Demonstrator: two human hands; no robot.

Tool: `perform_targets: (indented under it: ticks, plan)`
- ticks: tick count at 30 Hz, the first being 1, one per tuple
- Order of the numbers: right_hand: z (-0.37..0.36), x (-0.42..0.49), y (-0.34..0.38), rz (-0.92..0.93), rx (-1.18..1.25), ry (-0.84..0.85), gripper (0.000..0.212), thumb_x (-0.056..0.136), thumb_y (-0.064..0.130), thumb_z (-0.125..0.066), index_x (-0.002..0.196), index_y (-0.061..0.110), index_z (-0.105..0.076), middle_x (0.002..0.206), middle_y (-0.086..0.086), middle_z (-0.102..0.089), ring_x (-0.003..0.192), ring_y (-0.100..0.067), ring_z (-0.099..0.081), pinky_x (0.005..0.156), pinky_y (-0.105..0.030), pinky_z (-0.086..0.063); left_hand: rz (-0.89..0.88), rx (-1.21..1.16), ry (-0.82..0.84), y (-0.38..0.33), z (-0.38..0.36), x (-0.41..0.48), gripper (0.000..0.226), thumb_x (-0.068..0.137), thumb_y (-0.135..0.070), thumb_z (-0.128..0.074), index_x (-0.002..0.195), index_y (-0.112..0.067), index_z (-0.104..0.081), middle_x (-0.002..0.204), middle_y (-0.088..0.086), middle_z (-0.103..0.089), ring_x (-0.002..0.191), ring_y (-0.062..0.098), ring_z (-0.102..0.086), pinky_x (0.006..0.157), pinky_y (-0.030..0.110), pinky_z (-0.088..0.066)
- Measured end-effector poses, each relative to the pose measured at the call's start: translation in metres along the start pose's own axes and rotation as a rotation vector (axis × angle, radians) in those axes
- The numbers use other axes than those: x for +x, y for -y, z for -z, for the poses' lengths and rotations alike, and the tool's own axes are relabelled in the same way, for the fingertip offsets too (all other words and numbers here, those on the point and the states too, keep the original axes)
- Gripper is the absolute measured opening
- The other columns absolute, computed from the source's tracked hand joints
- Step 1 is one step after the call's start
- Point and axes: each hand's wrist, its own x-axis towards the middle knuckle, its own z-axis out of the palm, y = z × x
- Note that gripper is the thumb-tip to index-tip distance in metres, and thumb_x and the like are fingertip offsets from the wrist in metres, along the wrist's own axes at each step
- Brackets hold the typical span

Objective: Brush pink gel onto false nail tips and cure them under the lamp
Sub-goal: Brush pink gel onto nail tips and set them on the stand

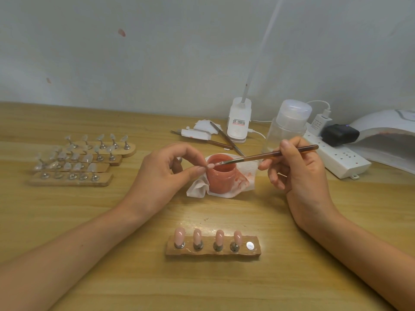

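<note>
Left hand (166, 173) pinches a tiny nail tip (210, 165) over the pink gel jar (221, 173), right hand (298, 171) grips the brush (269, 155) on it; tip looks light, slippery, best held by its edges.

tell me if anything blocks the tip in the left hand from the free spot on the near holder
Nothing visible does. The left hand pinches the tip by the gel jar; bare table leads to the free magnet.
</note>
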Motion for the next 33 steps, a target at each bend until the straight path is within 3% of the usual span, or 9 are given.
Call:
perform_targets:
  ticks: [5,20,27,33]
  plan:
    - [-0.002,-0.001,0.001,0.031,-0.001,0.055,0.021,0.096,0.034,-0.051,0.081,0.019,-0.051,0.073,-0.009,-0.072,0.047,-0.012,-0.055,0.040,-0.017,-0.040,0.035,-0.037,0.014,-0.001,0.000,0.000,0.015,0.082,-0.014,-0.076,0.082,-0.028,-0.071,0.083,-0.016,-0.070,0.056,0.002,-0.047,0.057,0.014,-0.044]
    - [0.022,0.002,0.010,-0.010,-0.017,-0.142,0.023,0.103,0.021,-0.047,0.080,0.017,-0.050,0.059,-0.004,-0.064,0.049,-0.012,-0.056,0.041,-0.019,-0.041,0.074,-0.068,0.019,-0.002,0.000,0.000,0.013,0.082,-0.015,-0.077,0.082,-0.027,-0.072,0.080,-0.016,-0.069,0.053,0.001,-0.048,0.055,0.012,-0.043]
    - [0.020,0.000,0.013,0.205,-0.062,0.052,0.009,0.091,0.017,-0.048,0.084,0.016,-0.053,0.070,0.001,-0.067,0.065,-0.019,-0.066,0.053,-0.027,-0.054,0.077,-0.058,0.022,-0.001,0.000,0.000,0.011,0.083,-0.016,-0.076,0.083,-0.027,-0.072,0.081,-0.015,-0.070,0.055,0.002,-0.050,0.055,0.012,-0.043]
    - [0.024,0.001,0.014,0.245,-0.057,0.013,0.013,0.087,0.007,-0.041,0.078,0.012,-0.050,0.064,0.001,-0.062,0.058,-0.018,-0.060,0.049,-0.025,-0.049,0.079,-0.059,0.026,-0.001,0.000,0.000,0.011,0.083,-0.016,-0.076,0.084,-0.027,-0.072,0.082,-0.016,-0.069,0.055,0.001,-0.051,0.054,0.012,-0.044]
